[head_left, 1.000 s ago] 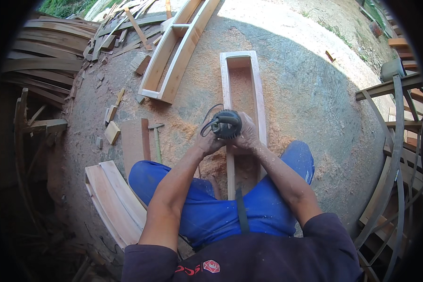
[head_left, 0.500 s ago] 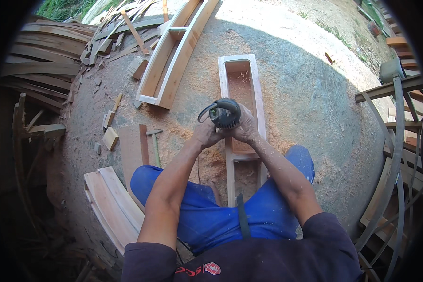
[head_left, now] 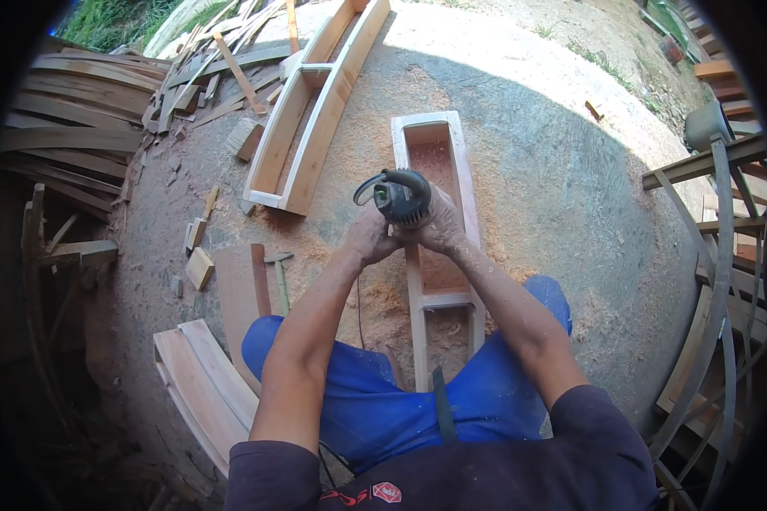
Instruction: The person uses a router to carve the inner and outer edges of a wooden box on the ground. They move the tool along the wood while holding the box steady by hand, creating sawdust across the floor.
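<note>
Both my hands grip a dark corded router, which stands upright over the left rail of a long wooden frame. My left hand is wrapped round its lower left side, and my right hand closes on the right. The fingertips and the router's base are partly hidden behind its body. The frame lies between my knees, pale along its top edges, with a crossbar dividing it into compartments. Shavings cover the ground inside and around it.
Another divided wooden frame lies at the far left. A hammer and small wood blocks are left of my knee, near curved boards. Stacked planks stand far left; a rack of wood and metal strips is right.
The router has moved a little farther away along the frame's left rail, with both hands still on it. The view has shifted slightly.
</note>
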Demonstrator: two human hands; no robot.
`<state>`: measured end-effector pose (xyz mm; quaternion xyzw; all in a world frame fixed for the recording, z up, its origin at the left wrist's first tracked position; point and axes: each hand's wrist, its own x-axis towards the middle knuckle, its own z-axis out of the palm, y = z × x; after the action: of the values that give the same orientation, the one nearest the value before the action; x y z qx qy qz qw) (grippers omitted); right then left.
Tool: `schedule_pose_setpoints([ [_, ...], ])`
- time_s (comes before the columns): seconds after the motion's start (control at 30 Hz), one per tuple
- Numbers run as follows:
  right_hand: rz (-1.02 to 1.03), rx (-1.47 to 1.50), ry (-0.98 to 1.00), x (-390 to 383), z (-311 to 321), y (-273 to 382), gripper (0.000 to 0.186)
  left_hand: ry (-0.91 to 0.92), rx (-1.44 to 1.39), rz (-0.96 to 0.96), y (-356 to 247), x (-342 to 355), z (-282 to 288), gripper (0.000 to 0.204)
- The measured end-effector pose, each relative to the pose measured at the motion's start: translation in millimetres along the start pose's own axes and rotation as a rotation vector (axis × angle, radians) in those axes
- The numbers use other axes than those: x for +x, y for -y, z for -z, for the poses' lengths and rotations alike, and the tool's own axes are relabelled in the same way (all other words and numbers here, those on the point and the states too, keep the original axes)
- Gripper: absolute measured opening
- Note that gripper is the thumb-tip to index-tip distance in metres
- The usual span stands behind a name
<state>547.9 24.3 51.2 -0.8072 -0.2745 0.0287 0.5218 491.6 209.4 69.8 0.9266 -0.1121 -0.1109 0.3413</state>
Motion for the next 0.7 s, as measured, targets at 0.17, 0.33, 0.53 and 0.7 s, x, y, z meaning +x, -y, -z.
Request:
schedule_pose_setpoints([
  [0.17, -0.005, 0.014, 0.000, 16, 1, -7, 0.082, 0.044, -0.037, 0.034, 4, 18, 8, 0.069],
  [0.33, -0.004, -0.026, -0.005, 32, 1, -12, 0.082, 0.047, 0.007, 0.071, 13, 30, 16, 0.071],
  [0.53, -0.019, -0.050, -0.011, 51, 7, -18, 0.080, 0.015, -0.025, 0.046, -1, 48, 35, 0.072],
  [0.7, -0.010, -0.075, -0.028, 70, 8, -19, 0.079, 0.072, 0.033, 0.137, 11, 66, 44, 0.074],
])
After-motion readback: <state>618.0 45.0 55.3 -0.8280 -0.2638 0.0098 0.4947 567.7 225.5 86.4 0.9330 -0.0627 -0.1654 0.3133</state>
